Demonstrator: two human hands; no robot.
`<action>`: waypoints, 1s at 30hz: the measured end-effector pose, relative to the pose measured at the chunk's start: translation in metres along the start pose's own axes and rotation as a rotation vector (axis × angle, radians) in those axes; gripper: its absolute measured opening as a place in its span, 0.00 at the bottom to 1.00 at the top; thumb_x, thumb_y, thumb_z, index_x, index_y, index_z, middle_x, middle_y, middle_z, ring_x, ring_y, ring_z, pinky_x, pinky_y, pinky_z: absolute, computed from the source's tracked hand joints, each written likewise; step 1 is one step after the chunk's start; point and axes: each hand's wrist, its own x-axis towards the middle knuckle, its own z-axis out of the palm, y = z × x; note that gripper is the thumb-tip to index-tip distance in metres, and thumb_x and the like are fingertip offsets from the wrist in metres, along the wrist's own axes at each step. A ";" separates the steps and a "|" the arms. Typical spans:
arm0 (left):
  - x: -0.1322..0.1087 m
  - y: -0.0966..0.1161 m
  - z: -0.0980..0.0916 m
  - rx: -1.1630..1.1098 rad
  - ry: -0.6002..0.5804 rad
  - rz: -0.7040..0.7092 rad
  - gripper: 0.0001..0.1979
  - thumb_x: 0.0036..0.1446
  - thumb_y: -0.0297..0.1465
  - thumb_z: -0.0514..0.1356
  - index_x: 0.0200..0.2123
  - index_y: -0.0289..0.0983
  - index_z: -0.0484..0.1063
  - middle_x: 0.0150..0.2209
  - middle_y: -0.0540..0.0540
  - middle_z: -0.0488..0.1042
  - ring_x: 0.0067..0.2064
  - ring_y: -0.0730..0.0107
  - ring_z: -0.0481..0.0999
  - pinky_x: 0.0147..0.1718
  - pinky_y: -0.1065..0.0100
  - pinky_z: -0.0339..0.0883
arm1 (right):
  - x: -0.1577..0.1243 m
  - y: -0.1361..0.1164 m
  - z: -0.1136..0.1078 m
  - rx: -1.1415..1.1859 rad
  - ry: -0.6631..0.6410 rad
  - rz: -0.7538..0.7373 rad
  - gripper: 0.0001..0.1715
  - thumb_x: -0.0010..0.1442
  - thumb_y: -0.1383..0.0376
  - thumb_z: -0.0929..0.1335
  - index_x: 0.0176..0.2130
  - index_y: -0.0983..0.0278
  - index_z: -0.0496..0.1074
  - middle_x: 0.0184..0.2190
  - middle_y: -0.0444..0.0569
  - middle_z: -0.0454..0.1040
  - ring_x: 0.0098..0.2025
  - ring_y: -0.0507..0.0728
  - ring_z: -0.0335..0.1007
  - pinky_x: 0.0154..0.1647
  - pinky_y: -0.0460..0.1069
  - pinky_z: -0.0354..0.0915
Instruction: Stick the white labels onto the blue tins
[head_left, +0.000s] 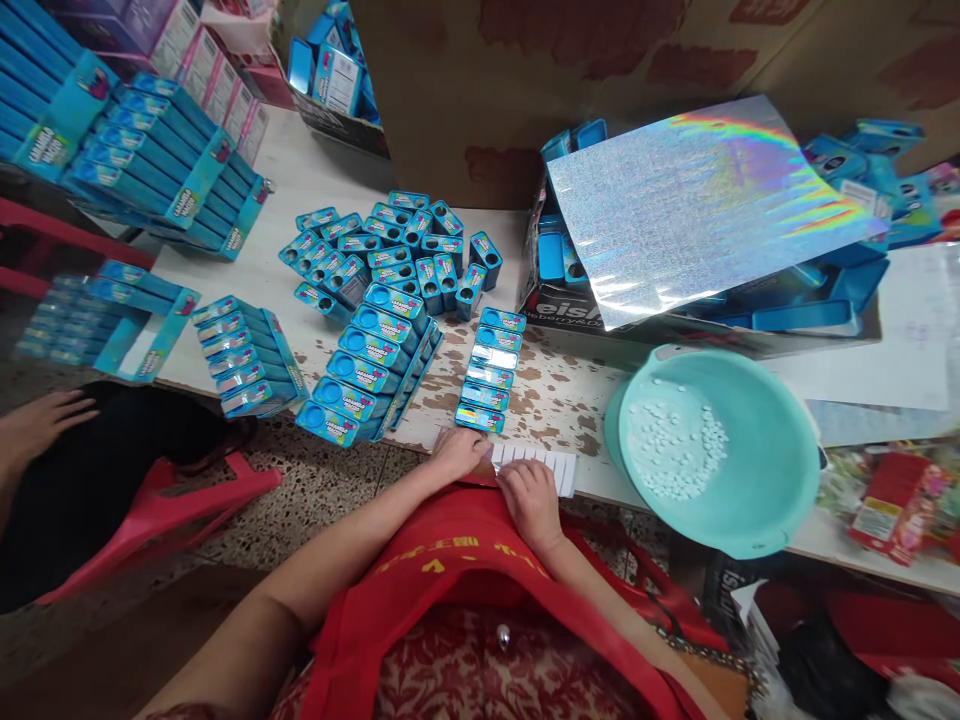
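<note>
At the table's front edge my left hand (pixel 457 453) is closed, fingertips together, beside the near end of a short row of blue candy tins (pixel 489 372). What it may pinch is too small to make out. My right hand (pixel 531 497) has curled fingers gripping a white sheet of label strips (pixel 556 468), which lies along the edge. Between the hands a bit of shiny material shows at the sheet's left end. The row's tins lie side by side, their printed tops up, some with glossy reflections.
Loose blue tins with round holes (pixel 405 245) cluster behind. Stacked tins (pixel 360 375) stand left. A turquoise basin (pixel 772 450) with white tablets sits right. A holographic sheet (pixel 697 210) covers a carton of tins. Another person's hand (pixel 52 425) is at far left.
</note>
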 end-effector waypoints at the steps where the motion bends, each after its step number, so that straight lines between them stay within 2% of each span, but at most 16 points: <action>1: 0.001 0.000 0.001 0.011 0.001 0.000 0.18 0.59 0.36 0.49 0.32 0.37 0.78 0.36 0.41 0.79 0.39 0.60 0.76 0.37 0.65 0.60 | 0.001 0.000 -0.003 -0.004 -0.023 0.003 0.10 0.63 0.68 0.62 0.35 0.60 0.71 0.31 0.48 0.75 0.37 0.57 0.66 0.43 0.54 0.60; 4: 0.001 0.001 0.002 0.047 0.017 0.013 0.18 0.60 0.37 0.49 0.33 0.36 0.78 0.37 0.39 0.79 0.40 0.59 0.76 0.39 0.63 0.60 | 0.005 0.000 -0.013 0.036 -0.052 0.031 0.11 0.63 0.67 0.61 0.32 0.61 0.71 0.26 0.48 0.73 0.31 0.57 0.65 0.35 0.52 0.59; 7: -0.004 0.000 0.001 0.090 0.042 0.054 0.19 0.61 0.35 0.48 0.35 0.36 0.78 0.37 0.38 0.79 0.41 0.57 0.76 0.44 0.60 0.60 | 0.011 -0.003 -0.031 0.243 -0.020 0.151 0.10 0.63 0.65 0.62 0.32 0.60 0.70 0.27 0.47 0.73 0.31 0.56 0.66 0.33 0.51 0.60; 9: -0.012 -0.002 -0.001 0.050 0.086 0.131 0.19 0.63 0.34 0.46 0.38 0.37 0.77 0.38 0.39 0.79 0.43 0.58 0.75 0.48 0.58 0.58 | 0.018 -0.007 -0.047 0.406 0.018 0.257 0.09 0.61 0.63 0.63 0.31 0.60 0.69 0.26 0.46 0.72 0.31 0.55 0.67 0.32 0.50 0.62; 13: -0.034 -0.001 -0.008 -0.376 0.189 0.296 0.18 0.62 0.35 0.47 0.49 0.40 0.71 0.49 0.43 0.75 0.51 0.63 0.71 0.53 0.62 0.58 | 0.035 -0.013 -0.077 0.618 0.060 0.414 0.10 0.58 0.58 0.66 0.28 0.60 0.68 0.24 0.43 0.70 0.27 0.53 0.66 0.29 0.49 0.63; 14: -0.037 0.001 -0.009 -0.498 0.175 0.296 0.18 0.61 0.36 0.50 0.51 0.40 0.70 0.50 0.44 0.74 0.51 0.65 0.71 0.52 0.64 0.60 | 0.039 -0.014 -0.082 0.657 0.065 0.444 0.11 0.58 0.57 0.66 0.28 0.60 0.68 0.24 0.43 0.70 0.26 0.53 0.65 0.29 0.49 0.63; 16: -0.041 0.006 -0.013 -0.666 0.102 0.256 0.18 0.57 0.38 0.55 0.48 0.39 0.71 0.45 0.46 0.76 0.45 0.67 0.74 0.45 0.68 0.65 | 0.048 -0.016 -0.088 0.732 0.072 0.500 0.11 0.56 0.56 0.68 0.28 0.60 0.68 0.24 0.42 0.70 0.27 0.53 0.65 0.30 0.48 0.63; 19: -0.037 0.012 -0.022 -0.732 0.056 0.191 0.12 0.55 0.37 0.55 0.34 0.36 0.74 0.30 0.50 0.76 0.34 0.70 0.73 0.36 0.71 0.65 | 0.061 -0.016 -0.085 0.814 0.115 0.584 0.12 0.52 0.56 0.70 0.28 0.61 0.69 0.24 0.42 0.70 0.28 0.53 0.66 0.32 0.48 0.63; 22: -0.027 0.012 -0.040 -0.663 0.152 0.168 0.13 0.56 0.36 0.53 0.28 0.36 0.73 0.25 0.51 0.72 0.30 0.72 0.70 0.33 0.72 0.62 | 0.082 -0.012 -0.070 0.880 0.208 0.675 0.13 0.50 0.56 0.71 0.27 0.62 0.69 0.24 0.42 0.70 0.28 0.52 0.65 0.33 0.49 0.63; 26: -0.004 0.007 -0.076 -0.504 0.265 0.135 0.14 0.57 0.35 0.51 0.39 0.38 0.74 0.23 0.52 0.71 0.28 0.71 0.69 0.29 0.72 0.60 | 0.123 -0.002 -0.048 0.872 0.322 0.727 0.14 0.48 0.55 0.71 0.27 0.63 0.70 0.28 0.45 0.69 0.31 0.53 0.64 0.35 0.50 0.63; 30: 0.029 0.004 -0.112 -0.300 0.411 0.102 0.15 0.58 0.31 0.49 0.47 0.38 0.66 0.27 0.50 0.73 0.31 0.68 0.72 0.33 0.70 0.63 | 0.169 0.010 -0.026 0.742 0.435 0.759 0.12 0.45 0.58 0.72 0.26 0.64 0.73 0.34 0.49 0.67 0.40 0.57 0.63 0.44 0.52 0.62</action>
